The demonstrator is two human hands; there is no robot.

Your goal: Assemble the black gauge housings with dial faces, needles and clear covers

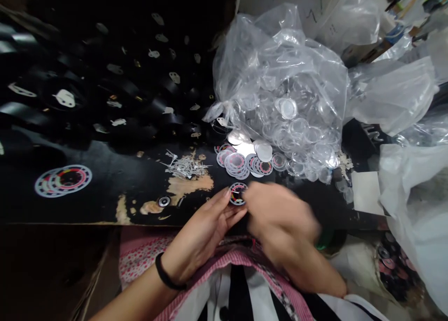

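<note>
At the front of the black bench my left hand (219, 216) grips a small round gauge (237, 198) by its edge. Its dark dial shows coloured markings and a white needle. My right hand (283, 213) is blurred by motion at the gauge's right side, and its fingers cannot be made out. Just behind the gauge lie overlapping printed dial discs (236, 162), with shiny blank discs (264, 151) among them. A pile of small white needles (187, 166) sits to the left, behind a small round metal-rimmed part (164, 201).
A clear plastic bag (280, 55) spills transparent round covers (301, 129) at the back right. Many black housings with metal tabs (65, 97) crowd the back left. Larger dial discs (65, 180) lie far left. A white card (367, 192) rests at the right.
</note>
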